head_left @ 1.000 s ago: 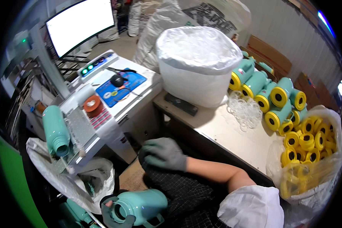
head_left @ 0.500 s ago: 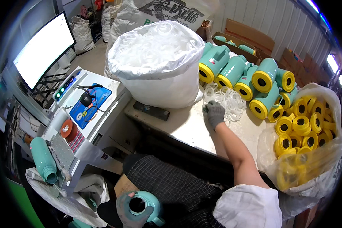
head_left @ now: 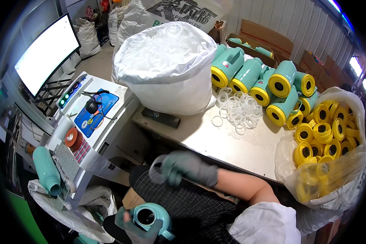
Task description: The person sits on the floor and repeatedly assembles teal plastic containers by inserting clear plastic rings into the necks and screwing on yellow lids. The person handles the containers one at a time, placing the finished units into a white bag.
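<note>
Your left hand point(head_left: 136, 225), gloved grey-green, sits low over your lap, its grip wrapped around a teal flask point(head_left: 150, 217). The flask stands with its round open mouth facing up at you, dark inside, with a pale teal rim; the fingers curl around its body from the left and from below.

Just above and to the right, your right hand point(head_left: 187, 167), in the same kind of glove, hovers over your checked lap at the near edge of the counter point(head_left: 215, 140). Its grip is narrow, thumb and fingers pinched on a clear ring point(head_left: 156, 170), which is thin, see-through and blurred, hanging to the left of the fingers. The ring is above the flask's mouth and apart from it.

Farther back on the counter stands a big white sack point(head_left: 166, 69) filled with the same clear rings. To its right a loose pile of rings point(head_left: 240, 110) lies flat on the counter, touching a row of teal flasks with yellow ends point(head_left: 272, 85) lying on their sides. At the far right, a clear bag point(head_left: 325, 142) holds yellow caps.
</note>
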The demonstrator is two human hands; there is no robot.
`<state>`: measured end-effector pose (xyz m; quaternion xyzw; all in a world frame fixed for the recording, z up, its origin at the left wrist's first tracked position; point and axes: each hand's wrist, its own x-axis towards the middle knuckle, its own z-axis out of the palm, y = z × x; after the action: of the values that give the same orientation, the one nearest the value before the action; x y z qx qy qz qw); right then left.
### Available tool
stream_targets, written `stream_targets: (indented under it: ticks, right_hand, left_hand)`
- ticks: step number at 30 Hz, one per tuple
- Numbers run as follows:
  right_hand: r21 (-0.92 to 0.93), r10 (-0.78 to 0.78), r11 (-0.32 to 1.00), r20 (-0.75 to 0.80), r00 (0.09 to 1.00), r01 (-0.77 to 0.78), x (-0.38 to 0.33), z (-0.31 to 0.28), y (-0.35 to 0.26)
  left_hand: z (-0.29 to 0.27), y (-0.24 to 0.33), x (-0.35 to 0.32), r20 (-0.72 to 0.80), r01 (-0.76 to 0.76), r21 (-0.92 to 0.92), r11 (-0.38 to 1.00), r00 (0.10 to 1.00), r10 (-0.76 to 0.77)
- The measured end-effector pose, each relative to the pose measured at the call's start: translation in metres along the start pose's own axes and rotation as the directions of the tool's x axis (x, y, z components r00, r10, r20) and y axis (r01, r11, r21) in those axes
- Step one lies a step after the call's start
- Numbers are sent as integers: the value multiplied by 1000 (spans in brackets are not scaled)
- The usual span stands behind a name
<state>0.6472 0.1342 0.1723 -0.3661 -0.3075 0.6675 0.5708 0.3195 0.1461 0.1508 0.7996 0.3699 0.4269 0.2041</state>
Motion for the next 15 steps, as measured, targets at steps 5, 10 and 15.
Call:
stream_targets:
  ticks: [5, 10, 15]
  right_hand:
    - [-347, 129, 938, 413, 901, 24, 24, 76, 62]
    - [-693, -437, 214, 563, 702, 688, 6, 120, 66]
    - [-653, -328, -27, 721, 611, 756, -3, 109, 72]
  left_hand:
    - [-35, 36, 27, 272, -350, 124, 929, 912, 307]
    - [-39, 35, 21, 160, -264, 103, 959, 956, 246]
    - [-46, 34, 26, 223, -285, 99, 953, 940, 258]
